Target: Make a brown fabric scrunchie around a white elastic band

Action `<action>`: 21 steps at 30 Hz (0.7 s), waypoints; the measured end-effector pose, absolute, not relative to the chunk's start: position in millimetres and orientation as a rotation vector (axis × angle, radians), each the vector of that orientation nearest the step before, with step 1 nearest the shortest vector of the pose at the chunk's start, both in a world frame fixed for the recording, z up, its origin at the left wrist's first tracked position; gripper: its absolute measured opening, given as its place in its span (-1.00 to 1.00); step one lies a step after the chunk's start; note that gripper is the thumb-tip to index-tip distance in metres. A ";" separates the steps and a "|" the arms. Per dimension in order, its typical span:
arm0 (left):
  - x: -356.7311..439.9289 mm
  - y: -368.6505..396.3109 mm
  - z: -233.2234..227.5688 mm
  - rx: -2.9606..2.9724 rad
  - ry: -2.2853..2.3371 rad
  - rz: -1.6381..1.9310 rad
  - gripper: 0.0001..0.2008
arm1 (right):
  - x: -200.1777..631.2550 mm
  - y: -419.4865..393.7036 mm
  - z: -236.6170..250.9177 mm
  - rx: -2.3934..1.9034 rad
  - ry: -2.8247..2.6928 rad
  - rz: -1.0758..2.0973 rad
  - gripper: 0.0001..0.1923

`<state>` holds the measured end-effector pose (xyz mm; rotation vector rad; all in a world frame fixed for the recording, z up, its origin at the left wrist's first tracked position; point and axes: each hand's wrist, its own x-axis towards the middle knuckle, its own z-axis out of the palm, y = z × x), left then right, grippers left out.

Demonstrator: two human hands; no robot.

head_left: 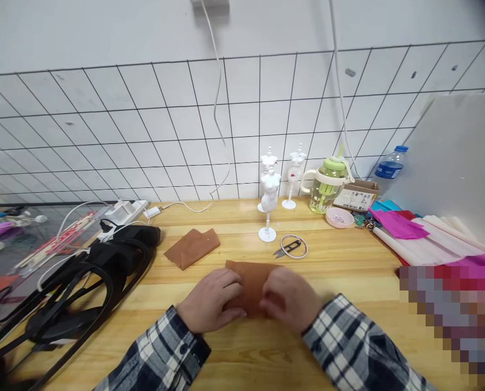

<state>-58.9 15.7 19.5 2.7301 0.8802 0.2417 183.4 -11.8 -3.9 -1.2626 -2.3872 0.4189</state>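
A tiled wall [145,125] with dark grid lines rises behind a pale wooden worktop [340,271]. Two white cables [216,108] hang down the wall to the worktop's far edge. At the left lies a black heap of straps and gear [83,277], with a white power strip [124,209] just behind it. At the right, rolled and folded cloths [425,236] in pink, cream and red are piled (the near corner of that pile is pixelated), and a grey board [450,163] leans above them.

Along the back stand a green-lidded cup [326,187], a water bottle [391,165], a small carton [358,195] and a pink dish [339,217]. Three little white dress forms [270,195] stand near the middle, with a wire ring and snips [293,246] just beside the nearest one.

A folded brown cloth [192,247] lies left of centre. A second brown piece [253,279] lies at the near middle under both hands. The left hand [212,298] rests on its left part, fingers curled and pressed together on the fabric. The right hand [289,298] covers its right part, fingers bent down onto it; whether they pinch an edge cannot be told. Both sleeves [348,342] are plaid.
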 end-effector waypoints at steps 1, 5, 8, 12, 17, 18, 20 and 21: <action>-60.5 15.3 22.3 2.716 0.857 0.215 -0.68 | 175.3 -17.2 -5.5 -1.200 -2.496 0.473 -0.73; -61.8 18.3 24.1 2.684 0.832 0.188 -0.64 | 163.2 -21.9 -14.0 -1.285 -2.604 0.494 -0.45; -58.9 21.6 19.9 2.695 0.865 0.216 -0.78 | 168.8 -16.8 -13.2 -1.340 -2.559 0.476 -0.58; -57.8 21.9 18.7 2.735 0.940 0.226 -0.88 | 178.6 -11.8 -7.7 -1.365 -2.534 0.446 -0.72; -59.9 19.5 25.5 2.731 0.951 0.267 -0.67 | 188.4 -7.6 -6.7 -1.358 -2.573 0.390 -0.78; -59.9 19.4 25.9 2.726 0.956 0.261 -0.62 | 189.7 -6.9 -6.8 -1.370 -2.575 0.372 -0.78; -59.3 19.9 24.4 2.715 0.995 0.239 -0.58 | 190.8 -6.2 -7.1 -1.405 -2.557 0.305 -0.75; -58.9 20.2 22.8 2.711 1.017 0.227 -0.61 | 190.2 -6.2 -7.2 -1.418 -2.540 0.256 -0.71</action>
